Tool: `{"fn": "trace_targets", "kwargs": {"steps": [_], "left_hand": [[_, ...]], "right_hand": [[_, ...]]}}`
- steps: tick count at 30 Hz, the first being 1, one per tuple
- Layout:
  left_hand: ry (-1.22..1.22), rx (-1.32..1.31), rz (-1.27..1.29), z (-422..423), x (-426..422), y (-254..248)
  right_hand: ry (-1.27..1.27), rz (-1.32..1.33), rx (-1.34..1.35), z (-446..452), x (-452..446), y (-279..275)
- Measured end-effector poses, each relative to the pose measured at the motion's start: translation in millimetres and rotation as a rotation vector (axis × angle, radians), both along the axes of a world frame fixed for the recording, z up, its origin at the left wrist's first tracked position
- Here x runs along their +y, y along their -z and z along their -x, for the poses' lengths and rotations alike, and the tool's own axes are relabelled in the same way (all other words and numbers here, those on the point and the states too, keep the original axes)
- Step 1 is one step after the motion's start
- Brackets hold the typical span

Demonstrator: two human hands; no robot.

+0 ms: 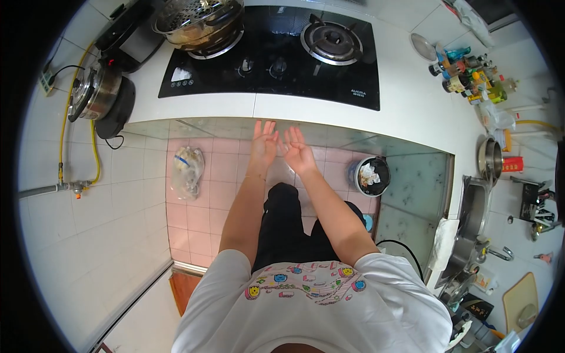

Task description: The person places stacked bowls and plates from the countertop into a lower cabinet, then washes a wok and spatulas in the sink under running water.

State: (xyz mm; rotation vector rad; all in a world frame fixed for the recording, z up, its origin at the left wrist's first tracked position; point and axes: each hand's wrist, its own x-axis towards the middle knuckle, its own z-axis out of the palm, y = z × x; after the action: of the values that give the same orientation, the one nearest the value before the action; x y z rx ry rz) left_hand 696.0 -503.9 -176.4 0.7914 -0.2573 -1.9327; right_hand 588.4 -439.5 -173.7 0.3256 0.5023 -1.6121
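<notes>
My left hand (264, 145) is held out in front of me, palm up, its fingers stretched and nothing in it. Close beside it, my right hand (298, 152) is also palm up with fingers apart, holding nothing. Both are just short of the white counter's front edge (206, 107). Beyond them, a black gas stove (268, 76) is set into the counter. A metal steamer pot (203, 29) sits on its left burner, and the right burner (332, 40) has no pot on it.
At the left stand an electric kettle (100, 91) and a black appliance (132, 44). Sauce bottles (471, 73) crowd the right counter, near a metal sink (472, 217). On the floor are a plastic bag (187, 173) and a trash bin (374, 176).
</notes>
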Motion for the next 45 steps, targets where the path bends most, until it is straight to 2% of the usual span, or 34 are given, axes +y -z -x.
{"fn": "trace_targets", "kwargs": {"steps": [10, 16, 19, 21, 22, 23, 30, 33, 36, 37, 45], "left_hand": [[0.053, -0.094, -0.008, 3.7, 36.1, -3.2], [-0.075, -0.179, -0.116, 35.7, 62.1, -36.3], [-0.095, -0.107, -0.193, 40.8, 47.8, -20.6], [-0.051, -0.063, -0.113, 46.0, 36.0, -9.8], [-0.042, -0.042, -0.073, 50.8, 31.1, -15.4], [-0.107, 0.02, -0.149, 57.6, 25.6, -19.6], [-0.235, 0.145, -0.122, 81.2, -1.1, 6.8], [-0.209, 0.174, -0.065, 74.8, 2.0, 17.6], [0.016, 0.038, 0.041, 42.1, 3.3, 13.3], [-0.023, 0.02, -0.052, 39.9, 3.3, 8.1], [-0.049, -0.024, -0.08, 20.2, 11.6, 15.2]], "right_hand": [[-0.065, -0.013, 0.101, 30.6, 43.2, -42.9], [0.039, 0.042, 0.081, 82.2, 88.4, -70.3], [0.096, 0.089, 0.139, 117.8, 119.5, -81.1], [0.148, 0.082, 0.13, 137.7, 138.8, -82.2], [0.162, 0.079, 0.122, 142.7, 144.7, -80.4], [0.164, 0.074, 0.108, 144.7, 148.4, -77.7], [0.065, -0.009, 0.088, 125.7, 148.8, -58.8], [0.012, -0.05, 0.105, 119.9, 147.6, -47.9], [-0.038, -0.104, 0.107, 102.3, 146.9, -41.7], [-0.059, -0.11, 0.107, 99.9, 143.3, -42.2], [-0.083, -0.12, 0.071, 84.3, 128.7, -55.9]]}}
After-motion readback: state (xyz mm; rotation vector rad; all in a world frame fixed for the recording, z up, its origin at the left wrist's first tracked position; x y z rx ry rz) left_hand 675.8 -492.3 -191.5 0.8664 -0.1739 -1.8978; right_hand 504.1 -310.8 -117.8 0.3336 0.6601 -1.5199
